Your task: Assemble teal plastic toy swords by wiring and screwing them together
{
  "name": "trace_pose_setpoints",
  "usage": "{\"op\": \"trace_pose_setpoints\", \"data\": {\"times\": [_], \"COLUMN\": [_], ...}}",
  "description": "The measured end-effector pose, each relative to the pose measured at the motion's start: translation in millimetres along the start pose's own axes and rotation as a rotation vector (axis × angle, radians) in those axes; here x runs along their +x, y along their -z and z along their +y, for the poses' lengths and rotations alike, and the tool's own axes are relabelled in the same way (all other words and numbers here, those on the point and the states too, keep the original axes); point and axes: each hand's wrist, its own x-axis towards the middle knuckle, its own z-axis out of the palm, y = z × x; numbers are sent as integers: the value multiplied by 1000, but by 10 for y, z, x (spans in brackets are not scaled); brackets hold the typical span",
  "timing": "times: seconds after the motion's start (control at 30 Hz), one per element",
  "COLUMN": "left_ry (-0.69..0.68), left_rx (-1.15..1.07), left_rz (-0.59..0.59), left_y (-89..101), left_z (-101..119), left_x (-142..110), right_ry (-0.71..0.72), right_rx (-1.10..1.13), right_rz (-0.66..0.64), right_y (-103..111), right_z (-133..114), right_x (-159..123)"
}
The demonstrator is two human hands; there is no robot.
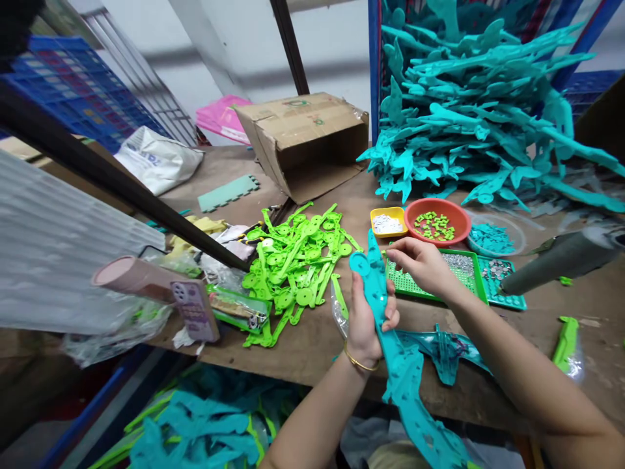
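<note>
My left hand [366,319] is wrapped round a long teal plastic part [375,286], which slants from above the table down toward my lap. A round disc shape shows near its upper end. Just right of that end, my right hand [422,264] is pinched closed; whatever sits between its fingertips is too small to make out. Beneath the right hand lies a green perforated tray [407,281] with small silvery pieces. Behind it stand a red bowl [463,218] of small green clips and a yellow dish [389,212] of white pieces. Another teal part [445,355] lies under my forearms.
Bright green plastic parts [305,260] are heaped left of my hands. A large stack of teal parts [469,117] fills the back right. An open cardboard box [312,140], a phone [195,311] and a grey-green cylindrical tool [561,260] are around the table [273,361].
</note>
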Motion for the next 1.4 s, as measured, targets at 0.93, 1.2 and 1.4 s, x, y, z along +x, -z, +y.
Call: {"op": "trace_pose_setpoints", "data": {"times": [0.93, 1.2, 1.4], "left_ry": [19, -691, -885], "left_rx": [97, -10, 324], "left_rz": [101, -40, -23], "left_y": [95, 400, 512], "left_z": [275, 740, 330], "left_x": [-280, -419, -467], "right_ry": [2, -565, -440], "right_rx": [-261, -135, -342], "right_rz": [99, -725, -564], "right_y": [106, 360, 496], "right_z": [141, 285, 373], "right_x": [-707, -1791, -1842]}}
